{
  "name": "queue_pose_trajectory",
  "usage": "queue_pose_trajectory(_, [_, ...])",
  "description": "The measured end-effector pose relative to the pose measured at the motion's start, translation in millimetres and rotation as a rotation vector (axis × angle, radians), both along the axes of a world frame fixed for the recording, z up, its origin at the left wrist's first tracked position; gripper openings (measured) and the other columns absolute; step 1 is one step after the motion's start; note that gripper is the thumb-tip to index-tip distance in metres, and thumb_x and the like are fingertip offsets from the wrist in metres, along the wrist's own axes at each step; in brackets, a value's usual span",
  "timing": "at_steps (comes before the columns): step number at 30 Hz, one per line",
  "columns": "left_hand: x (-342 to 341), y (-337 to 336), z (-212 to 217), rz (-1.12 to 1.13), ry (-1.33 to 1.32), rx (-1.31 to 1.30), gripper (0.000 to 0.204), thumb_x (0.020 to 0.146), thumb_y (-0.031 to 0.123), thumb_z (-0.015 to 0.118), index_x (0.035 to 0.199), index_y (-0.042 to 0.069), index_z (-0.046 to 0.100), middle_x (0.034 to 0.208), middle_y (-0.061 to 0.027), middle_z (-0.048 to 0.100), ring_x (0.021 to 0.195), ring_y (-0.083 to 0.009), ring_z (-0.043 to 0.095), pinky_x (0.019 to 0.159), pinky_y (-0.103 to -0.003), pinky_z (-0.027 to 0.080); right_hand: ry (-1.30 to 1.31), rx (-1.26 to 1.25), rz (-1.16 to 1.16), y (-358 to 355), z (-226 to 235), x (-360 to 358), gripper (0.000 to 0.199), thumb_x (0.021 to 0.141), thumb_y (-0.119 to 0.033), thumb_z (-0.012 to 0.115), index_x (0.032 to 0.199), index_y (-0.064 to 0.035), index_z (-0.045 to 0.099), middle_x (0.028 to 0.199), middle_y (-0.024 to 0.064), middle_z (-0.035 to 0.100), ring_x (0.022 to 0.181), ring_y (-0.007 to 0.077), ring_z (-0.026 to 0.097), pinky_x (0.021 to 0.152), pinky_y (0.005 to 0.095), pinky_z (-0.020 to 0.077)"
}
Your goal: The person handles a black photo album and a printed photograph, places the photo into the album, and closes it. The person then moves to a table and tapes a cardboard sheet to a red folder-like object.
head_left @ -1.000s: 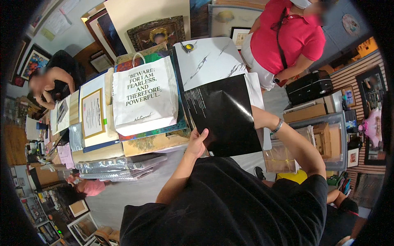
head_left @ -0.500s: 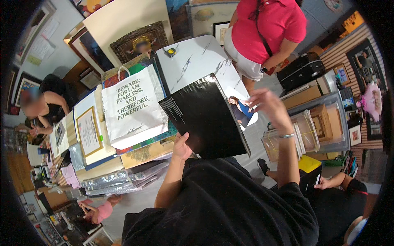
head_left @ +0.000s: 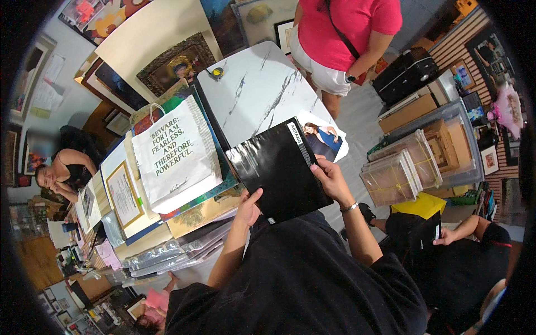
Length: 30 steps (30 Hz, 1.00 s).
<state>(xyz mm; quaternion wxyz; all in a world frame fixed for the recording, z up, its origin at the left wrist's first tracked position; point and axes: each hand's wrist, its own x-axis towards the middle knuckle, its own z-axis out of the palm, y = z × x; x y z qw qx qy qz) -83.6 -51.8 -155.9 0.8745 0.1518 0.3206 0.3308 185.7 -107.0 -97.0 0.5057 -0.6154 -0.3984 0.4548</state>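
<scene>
A large glossy black sleeve [head_left: 279, 167] is held up in front of my chest, over the near edge of the white marble table [head_left: 254, 89]. My left hand [head_left: 248, 206] grips its lower left edge. My right hand [head_left: 330, 180] holds its right edge, a bracelet on the wrist. A printed photo of a figure in a blue dress [head_left: 324, 139] sticks out from behind the sleeve's upper right corner.
A white paper bag with green lettering [head_left: 174, 153] stands on a stack of framed prints at left. A person in a red shirt [head_left: 346, 33] stands beyond the table. Clear plastic bins [head_left: 407, 167] sit at right. Someone in black [head_left: 446, 245] crouches at lower right.
The black sleeve has come lower and nearer my chest. My right hand slid down from the photo's top to the sleeve's right edge, and more of the photo now shows.
</scene>
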Motion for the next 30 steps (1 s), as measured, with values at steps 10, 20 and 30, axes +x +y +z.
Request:
queue_pose_trajectory(10, [56.5, 87.8, -15.0, 0.154, 0.303, 0.377, 0.057, 0.093, -0.001, 0.057, 0.145, 0.003, 0.036, 0.145, -0.0073, 0.047, 0.131, -0.0203, 0.045, 0.112, -0.035, 0.033, 0.214, -0.076, -0.423, 15.6, -51.1, 64.3, 0.023, 0.102, -0.024, 0.053, 0.108, -0.0043, 0.063, 0.09, 0.0059, 0.068, 0.076, 0.0139, 0.063, 0.064, 0.0286, 0.0525])
queue_pose_trajectory(20, [79.6, 226.8, -120.5, 0.279, 0.753, 0.111, 0.045, 0.094, 0.001, 0.059, 0.137, 0.001, 0.047, 0.131, -0.0087, 0.058, 0.112, -0.0235, 0.057, 0.096, -0.035, 0.045, -0.162, -0.651, -0.777, -54.4, -297.9, 134.3, 0.055, 0.086, -0.03, 0.073, 0.121, 0.0049, 0.049, 0.098, 0.0147, 0.064, 0.08, 0.0193, 0.064, 0.061, 0.0301, 0.0516])
queue_pose_trajectory(30, [38.8, 275.6, -196.7, 0.163, 0.936, 0.201, 0.049, 0.087, 0.004, 0.064, 0.132, -0.008, 0.049, 0.131, -0.0174, 0.057, 0.115, -0.0314, 0.057, 0.101, -0.042, 0.044, 0.349, -0.754, -0.849, -5.4, -254.7, 105.7, 0.051, 0.086, -0.026, 0.074, 0.12, -0.0024, 0.044, 0.094, 0.0101, 0.06, 0.07, 0.0196, 0.064, 0.059, 0.0347, 0.0549])
